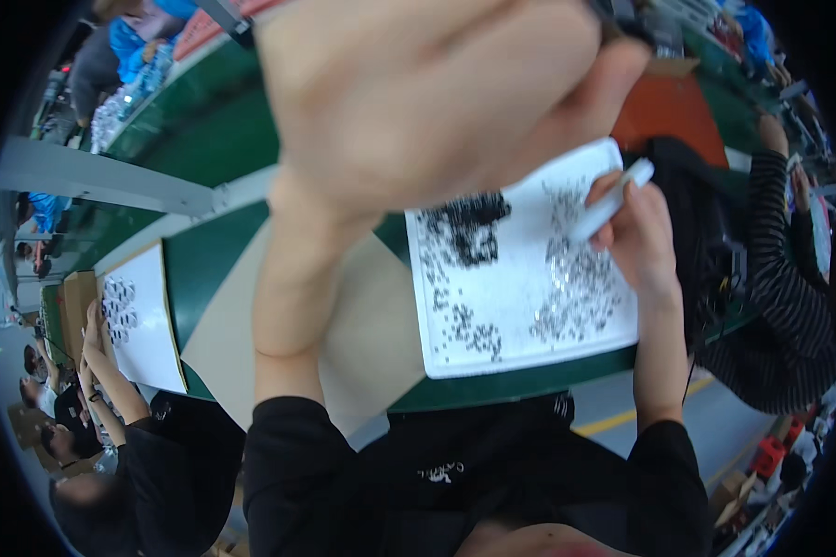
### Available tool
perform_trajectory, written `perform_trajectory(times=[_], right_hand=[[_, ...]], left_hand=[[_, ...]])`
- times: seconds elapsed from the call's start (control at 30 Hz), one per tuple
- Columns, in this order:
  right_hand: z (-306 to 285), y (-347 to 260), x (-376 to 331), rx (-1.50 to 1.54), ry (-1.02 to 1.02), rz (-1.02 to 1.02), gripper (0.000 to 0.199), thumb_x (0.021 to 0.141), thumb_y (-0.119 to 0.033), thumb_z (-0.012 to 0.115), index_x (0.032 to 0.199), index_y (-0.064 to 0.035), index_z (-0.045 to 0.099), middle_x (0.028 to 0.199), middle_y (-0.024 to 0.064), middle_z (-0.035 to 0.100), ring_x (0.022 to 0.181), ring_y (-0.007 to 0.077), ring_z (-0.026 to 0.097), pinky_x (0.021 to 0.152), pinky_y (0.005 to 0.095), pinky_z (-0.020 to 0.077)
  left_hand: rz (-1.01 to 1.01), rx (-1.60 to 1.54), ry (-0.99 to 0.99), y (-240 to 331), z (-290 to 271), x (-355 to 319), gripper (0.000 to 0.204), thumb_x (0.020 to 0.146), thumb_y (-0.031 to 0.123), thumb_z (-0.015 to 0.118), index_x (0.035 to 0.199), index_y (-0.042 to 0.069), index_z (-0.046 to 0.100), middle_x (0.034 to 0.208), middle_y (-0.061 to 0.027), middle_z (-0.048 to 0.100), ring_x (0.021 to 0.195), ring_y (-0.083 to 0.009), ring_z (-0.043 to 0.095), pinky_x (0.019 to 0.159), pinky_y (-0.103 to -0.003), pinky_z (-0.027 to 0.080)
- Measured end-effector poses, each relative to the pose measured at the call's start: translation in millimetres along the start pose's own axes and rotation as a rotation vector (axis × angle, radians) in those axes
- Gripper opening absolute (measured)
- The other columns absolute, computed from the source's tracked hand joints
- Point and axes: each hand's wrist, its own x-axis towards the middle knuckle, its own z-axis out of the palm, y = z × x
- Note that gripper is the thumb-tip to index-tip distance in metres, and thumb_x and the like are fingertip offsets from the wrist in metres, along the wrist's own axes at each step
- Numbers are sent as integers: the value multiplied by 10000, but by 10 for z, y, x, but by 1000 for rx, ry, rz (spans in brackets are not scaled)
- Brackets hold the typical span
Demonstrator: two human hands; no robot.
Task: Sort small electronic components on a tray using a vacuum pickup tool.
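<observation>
My left hand (427, 102) is raised close to the camera, blurred, with its back showing and its fingers curled in. What it holds, if anything, is hidden. Below and to the right, my right hand (643, 232) grips a white, elongated plastic-looking piece (613, 200) between thumb and fingers, over the right side of a white tray (529, 357). Many small black parts (478, 232) lie densely in the tray's upper left, with more scattered lower down. Small grey and shiny parts (581, 297) spread over its right half.
A brown cardboard sheet (372, 325) lies left of the tray on the green table (204, 269). Further left, a co-worker's hands (93, 330) are beside a white board (149, 325) with small parts. A black bag-like object (706, 213) and a striped sleeve (776, 232) are at right.
</observation>
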Motion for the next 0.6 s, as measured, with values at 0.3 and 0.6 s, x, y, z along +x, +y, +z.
perform_trajectory(times=[0.3, 0.6], right_hand=[[-41, -94, -143, 284, 112, 10, 458, 1014, -449, 408, 875, -46, 573, 529, -7, 433, 522, 101, 453, 509, 246, 371], [-12, -242, -57, 576, 146, 62, 412, 1004, -434, 452, 824, -82, 568, 524, -27, 379, 540, 85, 406, 500, 231, 345]], left_hand=[[-223, 99, -79, -1076, 848, -520, 317, 718, 133, 773, 574, 72, 498, 571, -36, 477, 492, -211, 503, 458, -312, 386], [-752, 354, -442, -1974, 1193, -2173, 352, 868, 355, 659, 1083, 77, 666, 1171, -150, 622, 1108, -367, 578, 948, -460, 459]])
